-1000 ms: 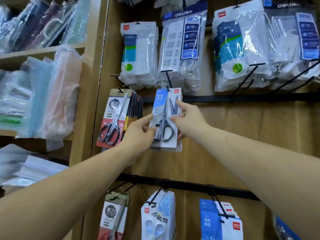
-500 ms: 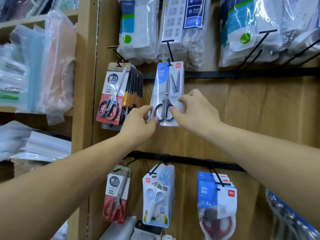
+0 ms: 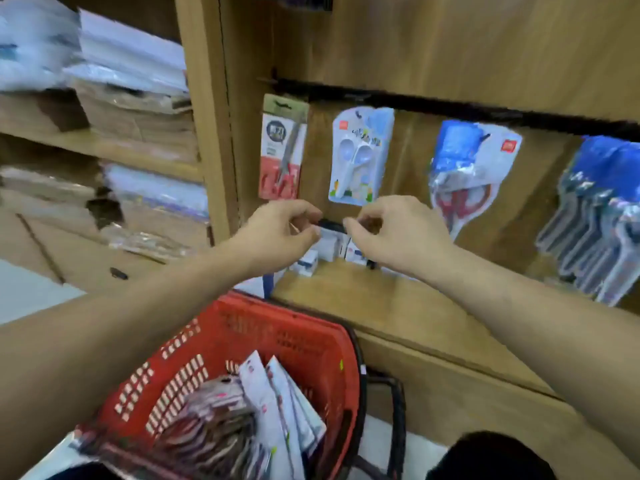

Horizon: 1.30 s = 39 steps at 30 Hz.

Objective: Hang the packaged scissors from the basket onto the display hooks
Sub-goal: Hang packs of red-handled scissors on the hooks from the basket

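Observation:
A red plastic basket (image 3: 277, 317) sits low in front of me, with several packaged scissors (image 3: 277, 403) lying in it. My left hand (image 3: 280, 233) and my right hand (image 3: 391, 233) hover side by side above the basket, in front of the lower display. Their fingers are loosely curled and hold nothing. Above the hands a black hook rail (image 3: 415, 103) carries a red-handled scissors pack (image 3: 282, 150), a white child scissors pack (image 3: 360, 154), a blue pack (image 3: 467, 168) and more packs (image 3: 599, 216) at the far right.
Small white boxes (image 3: 329, 247) stand on the wooden ledge (image 3: 381, 299) behind my hands. A wooden upright (image 3: 207, 133) divides the display from shelves of wrapped paper stacks (image 3: 131, 74) on the left. The basket's black handle (image 3: 398, 410) hangs on its right side.
Both hands have let go of the blue-carded scissors pack on the upper hook and dropped lower. My view has tilted down to the lower rail and the basket.

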Available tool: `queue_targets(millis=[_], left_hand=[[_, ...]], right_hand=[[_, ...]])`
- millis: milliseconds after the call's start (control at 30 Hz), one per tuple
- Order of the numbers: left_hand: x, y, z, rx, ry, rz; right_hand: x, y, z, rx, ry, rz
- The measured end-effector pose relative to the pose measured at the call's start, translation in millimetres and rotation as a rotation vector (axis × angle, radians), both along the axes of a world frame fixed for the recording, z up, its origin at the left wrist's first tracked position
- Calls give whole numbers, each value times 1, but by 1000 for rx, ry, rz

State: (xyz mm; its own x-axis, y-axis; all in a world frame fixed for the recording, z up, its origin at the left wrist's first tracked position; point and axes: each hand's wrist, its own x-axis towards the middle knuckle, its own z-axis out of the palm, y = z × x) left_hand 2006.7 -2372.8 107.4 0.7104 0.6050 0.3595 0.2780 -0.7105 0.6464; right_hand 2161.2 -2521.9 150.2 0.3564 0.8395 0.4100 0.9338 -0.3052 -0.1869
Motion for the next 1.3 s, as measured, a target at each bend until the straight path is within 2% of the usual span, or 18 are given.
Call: queue_targets(millis=[200, 300, 333, 400, 433, 500, 733, 833, 1067, 1200, 1300], left_hand=[[-51, -27, -161, -172, 250, 7], [-81, -34, -227, -314, 360, 74], [-92, -35, -245, -349, 393, 105], [-115, -36, -274, -365, 517, 172], [-124, -37, -284, -381, 569, 196], [-132, -36, -292, -430, 608, 208], [-119, -56, -301, -647, 530, 174], [-112, -41, -308, -717, 559, 154], [-106, -3, -327, -620, 723, 210], [-104, 6, -346, -575, 850, 187], [-102, 16, -357, -593, 861, 172]], right_hand=[[-36, -28, -173, -350, 311, 53], [-51, -45, -241, -478, 448, 153], [-55, -51, -260, -529, 439, 181], [-56, -60, -289, -597, 281, 216], [-54, -62, -298, -598, 170, 240], [-53, -58, -302, -587, 69, 263], [-47, -7, -296, -901, -2, 113], [-38, 19, -315, -1015, 118, 85], [-29, 68, -392, -889, 583, -34], [-42, 85, -434, -852, 734, -106], [-52, 94, -451, -789, 738, -108]])
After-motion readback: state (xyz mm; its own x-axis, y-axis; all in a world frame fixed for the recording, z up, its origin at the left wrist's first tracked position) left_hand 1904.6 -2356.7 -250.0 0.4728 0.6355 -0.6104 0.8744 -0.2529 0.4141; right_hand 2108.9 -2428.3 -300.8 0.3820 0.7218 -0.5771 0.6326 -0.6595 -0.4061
